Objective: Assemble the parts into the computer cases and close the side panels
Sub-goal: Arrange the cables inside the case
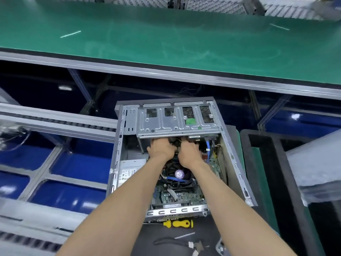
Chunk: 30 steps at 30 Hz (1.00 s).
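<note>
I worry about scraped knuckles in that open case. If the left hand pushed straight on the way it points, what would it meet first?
Most likely the black cables at its fingertips, under the edge of the drive cage. The left hand points away from the person, into that gap; depth is unclear, so the cage's edge may come first.

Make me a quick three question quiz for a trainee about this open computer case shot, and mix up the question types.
1. True or false: the side panel of the computer case is already closed.
2. Multiple choice: where does the yellow-handled screwdriver lie? A) inside the case on the fan, B) outside the case beside its near edge, C) on the green bench top.
3. Fill in: the left hand and right hand both reach under the metal drive ____.

Key: 1 false, the inside is open to view. 2 B. 3 cage; what the fingers grip under it is hidden.
</note>
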Available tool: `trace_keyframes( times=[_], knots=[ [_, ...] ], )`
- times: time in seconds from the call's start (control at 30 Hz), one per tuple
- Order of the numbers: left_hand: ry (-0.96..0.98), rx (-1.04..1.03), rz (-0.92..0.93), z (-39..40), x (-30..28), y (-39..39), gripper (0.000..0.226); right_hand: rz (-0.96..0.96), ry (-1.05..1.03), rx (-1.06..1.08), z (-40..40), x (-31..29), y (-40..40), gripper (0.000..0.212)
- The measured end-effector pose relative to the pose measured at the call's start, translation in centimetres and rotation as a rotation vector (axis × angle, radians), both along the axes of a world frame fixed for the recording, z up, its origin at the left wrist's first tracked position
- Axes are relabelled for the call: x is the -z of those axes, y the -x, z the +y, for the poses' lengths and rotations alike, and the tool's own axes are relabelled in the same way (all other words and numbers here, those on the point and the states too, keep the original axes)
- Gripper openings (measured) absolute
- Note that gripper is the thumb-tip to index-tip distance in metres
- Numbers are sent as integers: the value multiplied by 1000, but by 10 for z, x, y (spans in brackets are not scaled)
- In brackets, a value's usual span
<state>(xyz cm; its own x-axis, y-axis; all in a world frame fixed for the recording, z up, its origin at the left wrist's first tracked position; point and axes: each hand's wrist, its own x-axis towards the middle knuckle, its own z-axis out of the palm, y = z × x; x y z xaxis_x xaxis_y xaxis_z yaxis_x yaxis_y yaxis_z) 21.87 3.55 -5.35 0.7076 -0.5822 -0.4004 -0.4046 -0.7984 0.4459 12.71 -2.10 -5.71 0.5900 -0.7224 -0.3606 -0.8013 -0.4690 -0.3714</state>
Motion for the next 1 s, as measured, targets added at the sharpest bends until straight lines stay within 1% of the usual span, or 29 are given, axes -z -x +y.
trace_keyframes(
  times=[0.03, 0.07, 0.17, 0.23, 0.33, 0.43, 0.5, 0.57, 0.63, 0.73, 0.9, 1.0],
  knots=[
    [24, -28, -3, 1, 0, 0, 20, -2, 11, -4, -2, 1, -2, 17],
    [57, -63, -6, 1, -1, 2, 17, 2, 24, -7, -4, 1, -3, 14],
    [103, -149, -53, 2, -1, 6, 12, -4, 74, 9, -7, 3, -3, 13],
    [110, -179, -90, 3, -1, 10, 13, -33, 58, 63, -8, 5, -2, 11],
    [159, -269, -112, 3, -2, 17, 15, -31, 27, 145, -13, 7, 0, 24],
    [238, -336, -104, 2, -1, 19, 21, -48, 11, 171, -17, 10, 1, 36],
    [248, -330, -117, 1, 1, 17, 4, -84, -4, 176, -19, 13, 2, 41],
    [194, -318, -111, -1, 5, 16, 22, -122, -25, 204, -20, 16, 1, 43],
    [154, -308, -64, -2, 8, 15, 27, -146, -51, 227, -22, 18, 1, 43],
    [156, -324, 5, -5, 12, 13, 21, -102, -69, 187, -24, 15, 2, 34],
    [189, -363, 21, -9, 13, 14, 11, 15, 31, 55, -25, 11, 2, 38],
    [204, -381, 29, -10, 13, 14, 14, 21, 72, 42, -25, 13, 3, 45]
  ],
)
